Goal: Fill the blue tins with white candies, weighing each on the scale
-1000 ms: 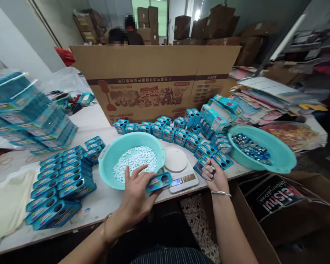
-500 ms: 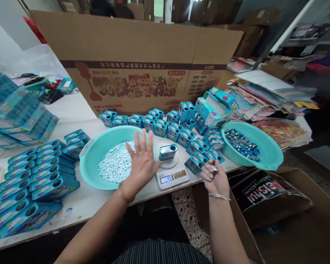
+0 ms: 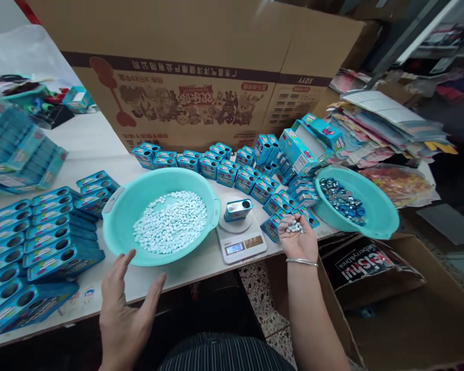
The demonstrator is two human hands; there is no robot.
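**A:** ok so starting far left of the scale (image 3: 242, 242), what's there?

**B:** rows of blue tins (image 3: 42, 237) lying flat on the table (image 3: 100, 149), well left of the scale. Then the left hand (image 3: 126, 314), down-left of the scale at the table's near edge, fingers spread, palm loose, holding nothing and touching nothing.

**A:** and next over?

**B:** teal basin (image 3: 116, 226) full of white tablets (image 3: 172, 221), just left of the scale, its rim pretty much touching it. On the scale's round plate sits one small blue tin (image 3: 238, 209), lying on its side, apart from both hands.

**A:** right of the scale?

**B:** right hand (image 3: 297, 239), just right of the scale, palm up and cupped around a little heap of loose tablets (image 3: 294, 226), fingers half curled. Past it, a second teal basin (image 3: 379, 216) with dark blue caps (image 3: 342, 200). Behind the scale, more upright tins (image 3: 232, 165) in front of a big cardboard box (image 3: 201, 67).
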